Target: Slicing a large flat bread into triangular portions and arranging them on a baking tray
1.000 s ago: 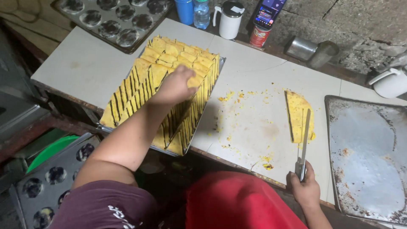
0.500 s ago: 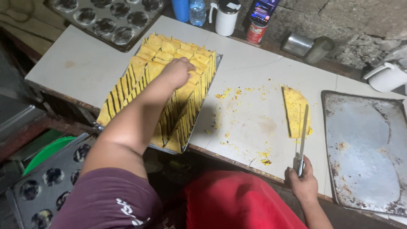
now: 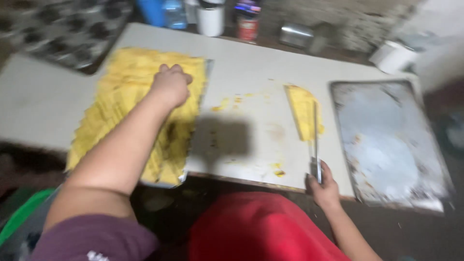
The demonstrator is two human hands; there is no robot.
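1. Resting at the tabletop's far left corner, a dark muffin tin lies blurred and untouched.
2. Toward the left edge, a metal tray holds a slab of yellow cake cut into strips; the tray's near end overhangs the front edge.
3. The left hand lies on the strips near the tray's far right corner, fingers curled down into them; the blur hides whether it has pinched one.
4. The strips look soft, light and crumbly, so they are probably best lifted from below or along the whole length, not pinched at an end.
5. Crumbs dot the middle of the tabletop; bottles and a white cup line the far edge.
6. Right of centre a single yellow cake piece lies flat, the knife blade resting along it.
7. The right hand is clenched around the knife handle at the front edge.
8. At the right edge sits a bare, stained baking sheet.
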